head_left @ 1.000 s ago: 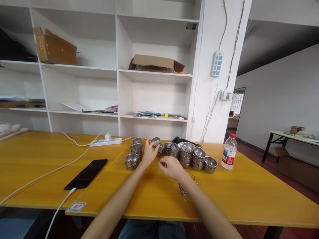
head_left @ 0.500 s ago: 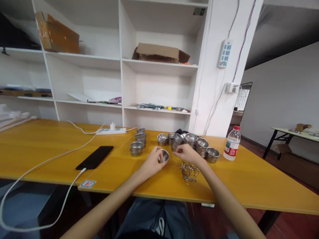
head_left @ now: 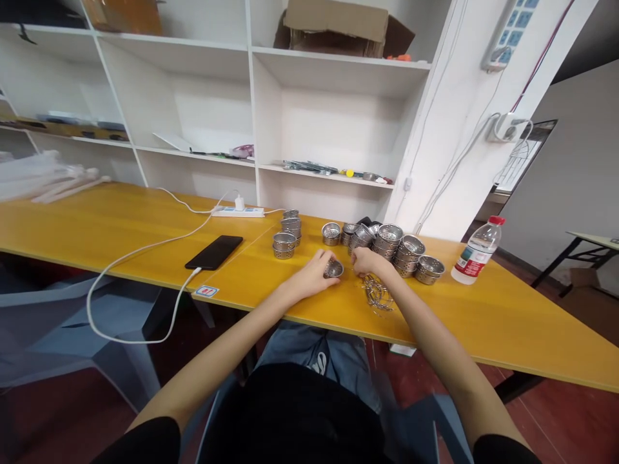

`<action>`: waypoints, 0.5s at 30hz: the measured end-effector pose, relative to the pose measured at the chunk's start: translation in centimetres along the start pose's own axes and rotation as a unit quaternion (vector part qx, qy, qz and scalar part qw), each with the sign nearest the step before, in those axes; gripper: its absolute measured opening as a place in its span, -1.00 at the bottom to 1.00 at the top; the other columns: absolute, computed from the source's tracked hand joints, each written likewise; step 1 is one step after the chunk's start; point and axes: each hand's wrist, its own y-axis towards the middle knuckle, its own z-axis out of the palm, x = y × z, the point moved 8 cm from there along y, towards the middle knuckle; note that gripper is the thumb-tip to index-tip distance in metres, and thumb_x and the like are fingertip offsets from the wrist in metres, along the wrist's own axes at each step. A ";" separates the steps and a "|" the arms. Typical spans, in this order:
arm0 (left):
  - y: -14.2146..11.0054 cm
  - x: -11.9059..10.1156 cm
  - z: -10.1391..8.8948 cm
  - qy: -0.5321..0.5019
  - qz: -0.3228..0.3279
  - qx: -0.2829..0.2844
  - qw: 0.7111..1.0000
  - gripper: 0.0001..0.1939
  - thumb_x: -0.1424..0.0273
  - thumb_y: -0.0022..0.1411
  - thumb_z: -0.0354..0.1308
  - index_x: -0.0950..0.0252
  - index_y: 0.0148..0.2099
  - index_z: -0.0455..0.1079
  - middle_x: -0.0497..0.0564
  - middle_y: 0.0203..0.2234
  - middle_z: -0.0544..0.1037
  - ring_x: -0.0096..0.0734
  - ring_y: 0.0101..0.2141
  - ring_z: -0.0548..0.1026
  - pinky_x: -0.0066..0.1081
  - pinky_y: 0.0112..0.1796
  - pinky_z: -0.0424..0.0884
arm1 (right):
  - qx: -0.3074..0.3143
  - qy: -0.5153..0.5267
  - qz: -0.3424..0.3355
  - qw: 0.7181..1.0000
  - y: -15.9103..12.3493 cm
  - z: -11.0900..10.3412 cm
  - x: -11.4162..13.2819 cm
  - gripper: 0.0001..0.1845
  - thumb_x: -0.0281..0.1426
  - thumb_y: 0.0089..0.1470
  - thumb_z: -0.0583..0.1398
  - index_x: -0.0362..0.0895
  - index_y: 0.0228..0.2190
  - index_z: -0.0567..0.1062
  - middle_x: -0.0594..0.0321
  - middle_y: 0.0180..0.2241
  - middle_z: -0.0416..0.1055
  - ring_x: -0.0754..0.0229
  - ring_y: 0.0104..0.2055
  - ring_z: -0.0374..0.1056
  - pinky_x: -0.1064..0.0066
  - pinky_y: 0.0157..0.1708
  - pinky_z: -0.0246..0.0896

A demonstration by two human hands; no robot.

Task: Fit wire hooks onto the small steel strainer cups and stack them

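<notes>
Silver-coloured metal glints in the person's left hand (head_left: 314, 276), where a small, round, perforated cup (head_left: 333, 269) sits gripped between the curled fingers on its far side and the thumb on its near side, its open mouth in view. Across a narrow gap, the right hand (head_left: 371, 261) has its fingers bent downward and bunched together, and from where I stand I cannot tell whether they pinch anything. Just below those right fingertips, on the person's side, lies a tangled heap of thin, curved, shiny metal wires (head_left: 378, 293) on the yellow, smooth-topped table (head_left: 483, 319). Straight beyond the left fingers stands another silver perforated cup (head_left: 331, 233), apart from the one in the grip. Off to the left of those fingers, a short stack of matching cups (head_left: 284, 246) rests near the wrist's far side, with more metal cups (head_left: 291, 225) lined up behind it. Past the right fingers and out to their right, a cluster of stacked perforated cups (head_left: 388, 240) crowds together, one of them tilted, with black material (head_left: 368, 222) showing behind. Further right of that hand stands a clear plastic bottle with a red cap and a red-and-white label (head_left: 478, 251). Well to the left of both hands, a flat black phone (head_left: 214, 252) lies plugged into a white cable (head_left: 140, 247), and beyond it, farther from the fingers, sits a white power strip (head_left: 251, 212).
</notes>
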 end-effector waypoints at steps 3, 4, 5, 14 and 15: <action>-0.1 -0.1 0.3 0.003 0.012 -0.001 1.000 -0.57 0.27 0.21 0.31 0.17 0.07 0.28 0.08 0.04 0.39 -0.10 0.06 0.46 -0.12 0.16 0.38 | -0.024 0.034 -0.024 0.999 -0.1 0.2 -0.3 -0.70 -0.68 -0.19 0.30 -0.25 -0.32 0.62 0.08 -0.46 0.60 0.13 -0.44 0.52 0.46 -0.43 0.32; -0.1 -0.1 0.4 0.004 0.017 -0.004 1.000 -0.57 0.27 0.21 0.31 0.17 0.08 0.29 0.08 0.04 0.39 -0.10 0.07 0.46 -0.12 0.16 0.38 | -0.031 0.049 -0.036 0.998 -0.2 0.3 -0.5 -0.76 -0.66 -0.18 0.30 -0.24 -0.37 0.62 0.09 -0.49 0.59 0.13 -0.44 0.51 0.45 -0.44 0.32; -0.1 -0.1 0.4 0.007 0.022 -0.007 1.000 -0.56 0.27 0.21 0.32 0.17 0.08 0.29 0.09 0.04 0.39 -0.09 0.08 0.46 -0.12 0.17 0.39 | -0.039 0.064 -0.048 0.996 -0.2 0.4 -0.6 -0.80 -0.65 -0.17 0.30 -0.23 -0.41 0.62 0.09 -0.49 0.59 0.13 -0.44 0.51 0.45 -0.44 0.31; 0.0 0.3 0.3 0.017 0.025 -0.034 0.999 -0.35 0.31 0.16 0.36 0.21 0.24 0.21 0.18 0.16 0.42 -0.03 0.18 0.44 -0.10 0.21 0.37 | -0.177 0.238 -0.143 0.944 -0.2 -0.8 -0.6 -0.86 -0.55 0.04 0.24 -0.26 -0.39 0.64 0.15 -0.44 0.60 0.24 -0.47 0.45 0.49 -0.39 0.30; 0.0 0.2 0.2 0.023 0.024 -0.036 0.999 -0.33 0.32 0.14 0.36 0.21 0.25 0.21 0.18 0.17 0.42 -0.01 0.20 0.43 -0.08 0.22 0.36 | -0.187 0.261 -0.153 0.934 -0.3 -0.8 -0.4 -0.84 -0.55 0.06 0.22 -0.27 -0.36 0.65 0.15 -0.42 0.61 0.25 -0.48 0.44 0.49 -0.39 0.31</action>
